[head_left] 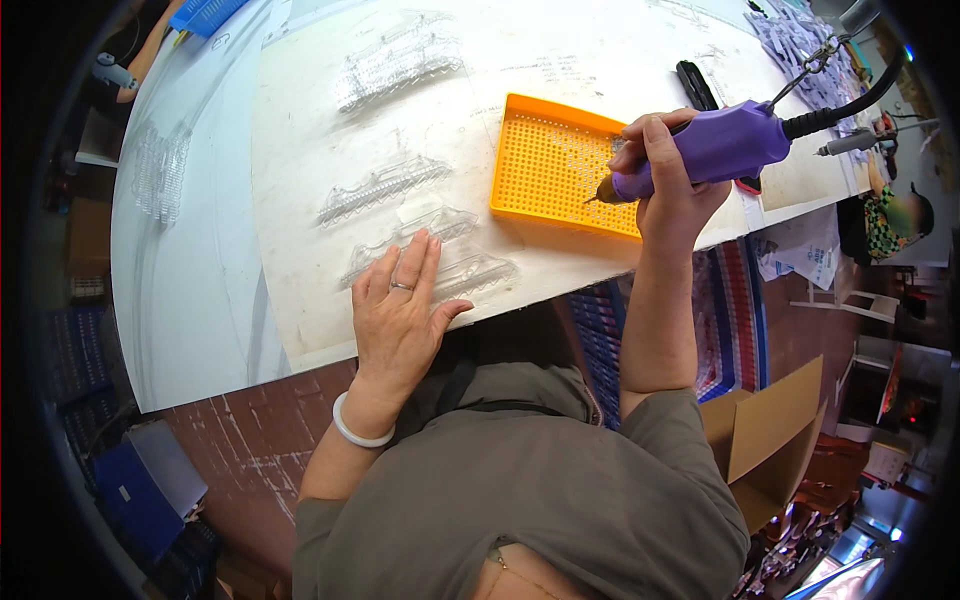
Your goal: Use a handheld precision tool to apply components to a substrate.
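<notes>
The right grip [674, 180] clasps the purple driver [735, 145], bit [591, 200] over the orange basket [535, 165], where dipping could snag it; the left grip [396, 312] (thumb apart, clasping nothing) could nudge adjacent clear strips [478, 272] off the counter [295, 200]

Bright light washes the white tabletop [620, 35], nearly bleaching its far side, and the clear ridged plastic pieces [385, 188] show faintly. A soft shadow edges the perforated orange plastic basket [540, 170]. Fisheye distortion curves the tabletop; surroundings dim toward the black rim.
</notes>
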Tool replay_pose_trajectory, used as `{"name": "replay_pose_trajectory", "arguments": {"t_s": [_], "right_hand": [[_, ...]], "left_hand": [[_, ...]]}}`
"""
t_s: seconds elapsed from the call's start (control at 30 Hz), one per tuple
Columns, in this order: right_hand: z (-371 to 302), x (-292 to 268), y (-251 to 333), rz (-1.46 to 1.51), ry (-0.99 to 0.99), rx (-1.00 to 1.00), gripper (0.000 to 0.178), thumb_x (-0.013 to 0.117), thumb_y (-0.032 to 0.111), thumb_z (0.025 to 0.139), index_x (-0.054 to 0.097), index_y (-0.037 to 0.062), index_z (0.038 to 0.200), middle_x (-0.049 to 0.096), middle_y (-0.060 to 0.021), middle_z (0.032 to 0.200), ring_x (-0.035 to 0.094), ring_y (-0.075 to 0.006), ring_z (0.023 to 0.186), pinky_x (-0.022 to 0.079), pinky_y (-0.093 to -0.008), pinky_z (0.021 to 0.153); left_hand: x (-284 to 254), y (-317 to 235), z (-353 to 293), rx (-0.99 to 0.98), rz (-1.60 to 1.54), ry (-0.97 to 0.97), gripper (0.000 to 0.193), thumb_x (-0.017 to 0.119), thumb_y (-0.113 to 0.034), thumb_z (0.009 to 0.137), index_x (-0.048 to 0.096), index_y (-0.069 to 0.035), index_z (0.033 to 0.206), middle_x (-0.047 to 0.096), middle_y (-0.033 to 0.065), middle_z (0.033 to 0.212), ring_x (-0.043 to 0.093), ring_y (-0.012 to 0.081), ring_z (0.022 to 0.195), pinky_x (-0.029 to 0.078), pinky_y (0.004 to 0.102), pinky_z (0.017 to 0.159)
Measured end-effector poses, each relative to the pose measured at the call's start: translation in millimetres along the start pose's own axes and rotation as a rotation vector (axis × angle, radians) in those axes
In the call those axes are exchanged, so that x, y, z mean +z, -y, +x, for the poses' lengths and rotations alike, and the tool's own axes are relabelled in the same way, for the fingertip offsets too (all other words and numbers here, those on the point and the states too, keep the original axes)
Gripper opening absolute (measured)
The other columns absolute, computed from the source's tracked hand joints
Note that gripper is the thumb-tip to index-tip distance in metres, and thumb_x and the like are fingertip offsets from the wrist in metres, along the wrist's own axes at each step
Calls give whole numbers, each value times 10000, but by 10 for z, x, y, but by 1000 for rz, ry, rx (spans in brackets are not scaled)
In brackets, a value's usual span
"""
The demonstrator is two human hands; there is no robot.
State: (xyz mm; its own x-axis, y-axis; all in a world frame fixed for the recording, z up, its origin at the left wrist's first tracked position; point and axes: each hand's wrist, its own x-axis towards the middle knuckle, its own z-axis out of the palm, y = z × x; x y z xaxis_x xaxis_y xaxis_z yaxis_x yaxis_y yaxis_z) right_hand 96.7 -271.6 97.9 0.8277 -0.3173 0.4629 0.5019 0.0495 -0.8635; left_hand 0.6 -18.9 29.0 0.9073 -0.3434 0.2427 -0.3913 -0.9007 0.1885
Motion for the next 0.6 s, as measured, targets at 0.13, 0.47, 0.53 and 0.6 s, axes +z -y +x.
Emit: {"name": "replay_pose_trajectory", "arguments": {"t_s": [0.13, 0.47, 0.53, 0.6], "right_hand": [[-1, -1, -24, -9, 18, -17, 35, 635, 12, 877, 612, -12, 886, 665, -106, 734, 642, -115, 559, 484, -197, 463], [-23, 19, 15, -54, 15, 8, 38, 617, -6, 845, 586, 4, 864, 637, -106, 717, 600, -141, 525, 498, -242, 531], [-31, 11, 6, -46, 27, 11, 37, 619, 2, 843, 586, 4, 859, 634, -106, 716, 599, -142, 525, 497, -242, 531], [-32, 20, 15, -39, 42, 15, 39, 621, 9, 842, 585, 4, 854, 630, -106, 714, 598, -143, 525, 495, -242, 531]], "left_hand": [[9, 8, -6, 11, 19, -4, 673, 607, -485, 832, 536, -42, 1333, 507, 54, 1394, 456, 277, 1210, 340, 399, 1005], [0, -2, 9, 12, 26, 0, 689, 604, -497, 825, 529, -47, 1342, 511, 48, 1392, 456, 271, 1206, 335, 398, 1007], [19, 2, 7, 14, 24, -18, 687, 609, -506, 814, 553, -36, 1311, 512, 43, 1388, 456, 271, 1200, 338, 397, 1001], [25, 9, 5, 13, 21, -37, 686, 615, -514, 802, 577, -25, 1281, 512, 37, 1383, 455, 271, 1194, 342, 396, 996]]}}
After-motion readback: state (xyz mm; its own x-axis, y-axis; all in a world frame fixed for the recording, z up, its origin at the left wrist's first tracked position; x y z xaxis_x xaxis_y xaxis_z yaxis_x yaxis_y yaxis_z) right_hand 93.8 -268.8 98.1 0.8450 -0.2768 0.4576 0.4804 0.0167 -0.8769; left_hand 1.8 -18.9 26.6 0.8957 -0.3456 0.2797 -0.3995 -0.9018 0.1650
